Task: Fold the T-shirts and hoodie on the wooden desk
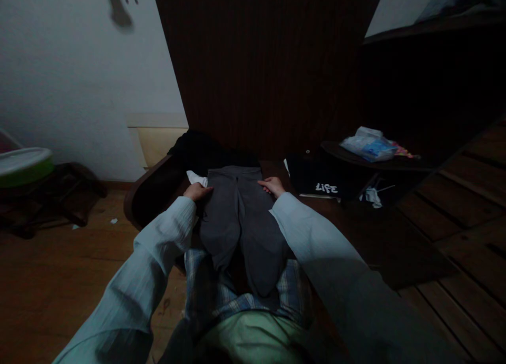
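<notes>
A pair of dark grey trousers (237, 216) lies flat on a low dark wooden table (356, 232), waistband away from me, legs hanging toward my lap. My left hand (196, 191) rests on the waistband's left corner, fingers curled onto the cloth. My right hand (272, 186) presses on the right corner of the waistband, fingers bent over the edge. Both arms wear pale long sleeves. A white cloth (196, 178) peeks out beside my left hand.
A black garment (197, 148) is heaped behind the trousers. A black item printed "LIFE" (320, 182) lies to the right, below a shelf holding a plastic packet (369, 144). A dark stool (59, 195) with a green-rimmed basin (23, 166) stands at left. Wooden floorboards surround the table.
</notes>
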Tool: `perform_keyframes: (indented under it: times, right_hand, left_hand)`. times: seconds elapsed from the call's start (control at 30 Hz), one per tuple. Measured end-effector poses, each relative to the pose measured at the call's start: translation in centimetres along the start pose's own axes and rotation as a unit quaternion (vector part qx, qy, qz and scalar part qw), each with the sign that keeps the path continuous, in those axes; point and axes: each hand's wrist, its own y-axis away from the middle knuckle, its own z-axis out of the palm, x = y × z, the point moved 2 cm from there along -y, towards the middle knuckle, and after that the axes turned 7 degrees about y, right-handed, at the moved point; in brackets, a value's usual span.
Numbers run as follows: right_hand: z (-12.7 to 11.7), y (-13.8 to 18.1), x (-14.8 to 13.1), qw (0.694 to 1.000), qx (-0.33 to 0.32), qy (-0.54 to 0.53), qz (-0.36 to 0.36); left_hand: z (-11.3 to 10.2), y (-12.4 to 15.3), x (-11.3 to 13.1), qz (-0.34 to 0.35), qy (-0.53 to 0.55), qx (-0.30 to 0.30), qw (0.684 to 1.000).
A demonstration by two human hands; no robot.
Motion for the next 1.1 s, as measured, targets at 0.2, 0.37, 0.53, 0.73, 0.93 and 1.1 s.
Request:
perform_keyframes:
  times: [0.2,0.37,0.53,0.73,0.93,1.1]
  right_hand:
    - [0.5,0.2,-1.5,0.999,-0.044,0.008,-0.004]
    - [0.5,1.6,-2.2,0.997,-0.07,0.0,-0.022]
    - [-0.1,3.4,-2.3,0.991,-0.049,0.047,-0.113]
    - [-0.8,5.0,-2.8,0.928,0.069,0.287,-0.227]
    - [-1.9,4.6,-5.1,0.856,0.071,0.375,-0.348]
    - [-4.4,2.1,-7.8,0.809,0.068,0.4,-0.425]
  left_hand:
    - [0.9,0.1,1.0,0.006,0.0,-0.027,1.0]
    - [0.5,1.8,2.2,0.035,-0.058,0.037,0.997]
    - [0.2,2.9,3.9,0.063,-0.044,0.067,0.995]
    - [0.8,3.8,5.5,0.103,0.004,0.104,0.989]
    - [-1.3,4.1,7.0,0.194,0.001,0.114,0.974]
    - [-3.7,2.5,9.0,0.273,-0.011,0.093,0.957]
